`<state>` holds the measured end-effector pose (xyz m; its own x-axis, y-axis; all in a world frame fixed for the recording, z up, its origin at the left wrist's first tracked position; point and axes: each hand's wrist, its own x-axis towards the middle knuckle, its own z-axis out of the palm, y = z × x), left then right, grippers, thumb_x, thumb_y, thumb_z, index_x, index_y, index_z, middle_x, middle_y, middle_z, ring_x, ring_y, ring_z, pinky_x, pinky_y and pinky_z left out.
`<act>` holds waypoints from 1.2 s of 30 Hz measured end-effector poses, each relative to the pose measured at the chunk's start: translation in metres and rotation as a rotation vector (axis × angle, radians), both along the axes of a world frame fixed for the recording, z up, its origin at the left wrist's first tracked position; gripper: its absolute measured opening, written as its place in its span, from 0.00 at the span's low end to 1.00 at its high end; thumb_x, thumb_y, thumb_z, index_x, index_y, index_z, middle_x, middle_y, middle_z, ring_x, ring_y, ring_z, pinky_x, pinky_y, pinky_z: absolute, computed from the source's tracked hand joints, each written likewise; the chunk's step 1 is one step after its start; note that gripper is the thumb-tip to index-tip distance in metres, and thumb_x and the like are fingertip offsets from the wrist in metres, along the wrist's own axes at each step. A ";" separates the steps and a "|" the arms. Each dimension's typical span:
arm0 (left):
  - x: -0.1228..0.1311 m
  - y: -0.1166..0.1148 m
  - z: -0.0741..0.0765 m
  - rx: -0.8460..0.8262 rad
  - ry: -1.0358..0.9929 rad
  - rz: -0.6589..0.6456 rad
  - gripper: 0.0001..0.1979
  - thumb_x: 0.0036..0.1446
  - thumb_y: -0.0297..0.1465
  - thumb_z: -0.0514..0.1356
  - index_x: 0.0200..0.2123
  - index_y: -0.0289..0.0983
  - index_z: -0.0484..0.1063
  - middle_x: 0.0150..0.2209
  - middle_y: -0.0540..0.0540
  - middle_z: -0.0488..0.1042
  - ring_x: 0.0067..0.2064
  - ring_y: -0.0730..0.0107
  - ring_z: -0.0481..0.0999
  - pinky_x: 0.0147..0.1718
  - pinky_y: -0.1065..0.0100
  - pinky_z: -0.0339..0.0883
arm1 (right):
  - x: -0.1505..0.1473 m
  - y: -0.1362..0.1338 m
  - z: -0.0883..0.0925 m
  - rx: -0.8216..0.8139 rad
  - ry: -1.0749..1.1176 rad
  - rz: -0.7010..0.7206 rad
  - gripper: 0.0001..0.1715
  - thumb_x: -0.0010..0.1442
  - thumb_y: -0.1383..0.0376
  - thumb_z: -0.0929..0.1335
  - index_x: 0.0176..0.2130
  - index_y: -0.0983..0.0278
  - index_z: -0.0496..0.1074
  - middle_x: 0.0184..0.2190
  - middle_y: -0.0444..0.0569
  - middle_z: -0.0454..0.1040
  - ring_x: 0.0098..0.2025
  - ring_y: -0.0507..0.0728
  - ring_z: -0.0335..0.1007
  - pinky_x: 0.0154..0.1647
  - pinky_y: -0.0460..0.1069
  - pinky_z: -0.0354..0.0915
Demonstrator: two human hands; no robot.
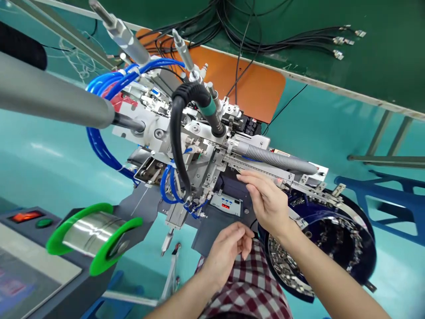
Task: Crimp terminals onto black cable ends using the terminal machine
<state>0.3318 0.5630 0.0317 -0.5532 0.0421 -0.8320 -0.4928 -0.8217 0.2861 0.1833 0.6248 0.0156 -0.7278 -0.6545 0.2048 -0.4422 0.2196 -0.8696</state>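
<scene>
My right hand reaches up to the metal feed track, its fingertips pinched together beside the track's edge. Whatever they hold, if anything, is too small to make out. Lower down, my left hand hovers over my lap, its fingers loosely curled and apart, with nothing visible in it. Between the hands and the machine sits a small control box with a red digital display. A dark blue round feeder bowl with many small metal parts stands right of my right forearm.
A machine head with a black cable and blue air tubes rises at centre left. A green-flanged wire spool is at lower left. Black cables with metal connectors lie on the green table. A blue stool stands at right.
</scene>
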 end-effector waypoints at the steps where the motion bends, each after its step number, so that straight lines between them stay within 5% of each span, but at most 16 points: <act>1: 0.001 -0.002 -0.001 0.001 -0.003 0.001 0.12 0.63 0.34 0.55 0.32 0.31 0.71 0.23 0.49 0.66 0.24 0.77 0.61 0.27 0.70 0.54 | 0.000 -0.001 -0.001 0.003 0.001 -0.003 0.14 0.67 0.72 0.62 0.49 0.64 0.72 0.48 0.54 0.77 0.52 0.56 0.72 0.55 0.54 0.71; 36: -0.012 -0.010 -0.016 0.006 -0.074 0.042 0.11 0.60 0.34 0.59 0.30 0.32 0.73 0.23 0.49 0.66 0.25 0.76 0.62 0.26 0.71 0.55 | -0.013 0.000 0.001 0.010 0.047 0.045 0.13 0.66 0.72 0.62 0.46 0.65 0.72 0.46 0.55 0.78 0.49 0.56 0.75 0.49 0.52 0.75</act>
<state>0.3200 0.5533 0.0161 -0.4917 0.0254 -0.8704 -0.4774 -0.8438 0.2450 0.1703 0.6243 0.0161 -0.6877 -0.6883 0.2309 -0.4916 0.2075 -0.8457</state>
